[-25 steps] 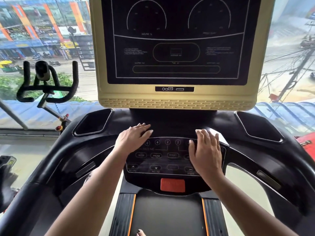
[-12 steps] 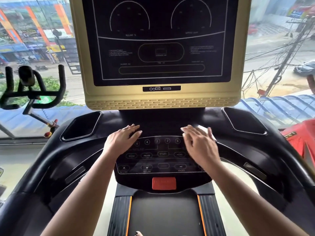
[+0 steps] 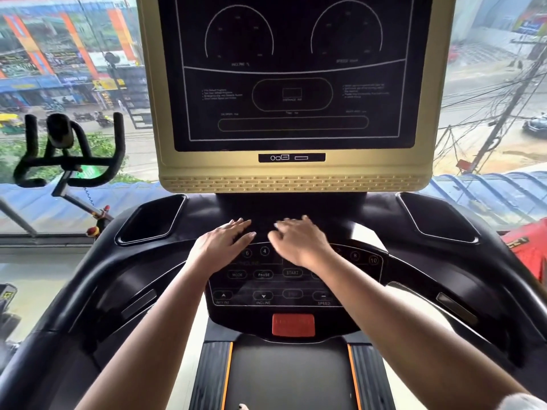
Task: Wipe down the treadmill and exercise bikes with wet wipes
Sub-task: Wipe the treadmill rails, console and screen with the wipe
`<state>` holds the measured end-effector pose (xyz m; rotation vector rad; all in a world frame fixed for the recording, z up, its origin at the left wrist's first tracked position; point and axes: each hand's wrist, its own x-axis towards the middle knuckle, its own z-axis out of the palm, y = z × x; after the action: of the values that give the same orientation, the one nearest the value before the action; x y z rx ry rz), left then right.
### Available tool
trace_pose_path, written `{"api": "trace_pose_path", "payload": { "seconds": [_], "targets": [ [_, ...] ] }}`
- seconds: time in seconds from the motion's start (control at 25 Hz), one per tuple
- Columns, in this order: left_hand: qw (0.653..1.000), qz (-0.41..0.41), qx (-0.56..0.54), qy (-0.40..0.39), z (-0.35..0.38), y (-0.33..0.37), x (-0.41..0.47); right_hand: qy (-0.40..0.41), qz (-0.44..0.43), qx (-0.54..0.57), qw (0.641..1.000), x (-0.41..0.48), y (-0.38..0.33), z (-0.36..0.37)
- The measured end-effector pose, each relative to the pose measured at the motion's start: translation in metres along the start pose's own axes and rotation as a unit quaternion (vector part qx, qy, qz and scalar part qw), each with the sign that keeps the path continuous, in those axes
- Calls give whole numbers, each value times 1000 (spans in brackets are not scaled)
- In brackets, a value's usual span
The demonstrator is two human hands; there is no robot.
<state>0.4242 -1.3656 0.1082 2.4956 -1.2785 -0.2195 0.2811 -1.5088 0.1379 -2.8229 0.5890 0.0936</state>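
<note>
Head view: your left hand [image 3: 220,245] lies palm down on the black console of the treadmill [image 3: 118,279], with its fingers straight and close together and nothing gripped. Your right hand [image 3: 300,242] lies just beside it, also palm down, with its fingers spread and slightly bent. This hand is blurred, so you cannot tell whether it grips anything or whether a wipe lies beneath it.

Both hands rest at the far edge of the button panel [image 3: 263,287], and both wrists cross over the numbered keys. The red button [image 3: 293,324] sits nearer to you than the hands, between the forearms, with the belt [image 3: 290,377] below it. The gold-framed screen [image 3: 293,69] stands upright directly beyond the fingertips. A recessed tray [image 3: 149,220] lies to the left of the left hand. The exercise bike handlebar [image 3: 68,161] stands farther left, well apart from the left hand, against the window.
</note>
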Motion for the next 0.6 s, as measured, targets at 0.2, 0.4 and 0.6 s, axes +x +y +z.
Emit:
{"api": "trace_pose_path", "payload": {
  "seconds": [0.2,0.4,0.6],
  "targets": [
    [997,37,-49,-42,-4,-20,-2,-108,-33,34,993,4,21,-21],
    [998,3,-46,-32,-5,-13,-3,-126,152,-32,980,7,52,-26],
    [999,-6,-28,-26,-5,-12,-4,-179,10,-6,984,50,-10,-10]
  ]
}}
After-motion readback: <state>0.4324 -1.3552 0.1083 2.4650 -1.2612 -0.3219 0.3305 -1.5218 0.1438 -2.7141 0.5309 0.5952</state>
